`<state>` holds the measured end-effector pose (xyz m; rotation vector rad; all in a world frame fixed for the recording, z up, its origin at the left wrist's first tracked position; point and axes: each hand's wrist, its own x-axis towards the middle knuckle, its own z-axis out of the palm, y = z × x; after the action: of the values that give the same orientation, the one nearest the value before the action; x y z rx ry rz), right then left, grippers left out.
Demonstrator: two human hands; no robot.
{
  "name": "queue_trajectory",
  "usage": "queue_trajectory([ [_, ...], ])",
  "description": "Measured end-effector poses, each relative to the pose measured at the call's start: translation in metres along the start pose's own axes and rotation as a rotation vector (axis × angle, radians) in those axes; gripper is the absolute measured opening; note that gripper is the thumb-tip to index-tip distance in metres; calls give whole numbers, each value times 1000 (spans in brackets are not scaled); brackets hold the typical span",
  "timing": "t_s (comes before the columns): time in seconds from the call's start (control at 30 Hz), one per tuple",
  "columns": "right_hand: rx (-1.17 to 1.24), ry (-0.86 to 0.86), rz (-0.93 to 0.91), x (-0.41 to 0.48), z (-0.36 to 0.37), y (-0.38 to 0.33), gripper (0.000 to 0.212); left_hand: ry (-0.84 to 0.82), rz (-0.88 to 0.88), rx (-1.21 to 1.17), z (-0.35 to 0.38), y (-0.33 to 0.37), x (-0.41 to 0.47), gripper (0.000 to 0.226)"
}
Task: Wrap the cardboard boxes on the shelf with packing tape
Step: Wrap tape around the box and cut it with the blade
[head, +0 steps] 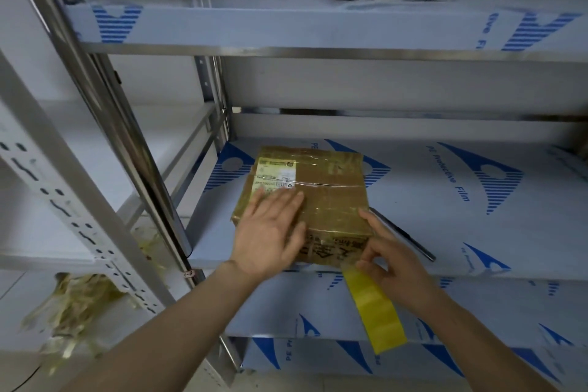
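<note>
Blue "PE Protective Film" print (447, 169) covers the shelf (445, 232), where a cardboard box (331, 197) sits near the front edge. It is glossy with tape and its white label (275, 177) is too small to read. The left hand (270, 232) presses flat on the top. The right hand (391, 251) pinches a yellow tape strip (375, 309) hanging from the box's front.
</note>
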<state>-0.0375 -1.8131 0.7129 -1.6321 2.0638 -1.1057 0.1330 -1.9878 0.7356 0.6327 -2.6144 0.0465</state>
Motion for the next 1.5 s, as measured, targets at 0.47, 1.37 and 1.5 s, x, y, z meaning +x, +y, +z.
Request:
queue_trajectory([
  [0.47, 17, 0, 0, 3, 0, 2, 21, -40, 313, 48, -5, -74, -4, 57],
  [1.37, -7, 104, -109, -17, 19, 6, 20, -291, 105, 137, 6, 31, 31, 94],
  [1.5, 1, 98, -121, -12, 15, 4, 29, -302, 112, 136, 5, 30, 37, 94],
])
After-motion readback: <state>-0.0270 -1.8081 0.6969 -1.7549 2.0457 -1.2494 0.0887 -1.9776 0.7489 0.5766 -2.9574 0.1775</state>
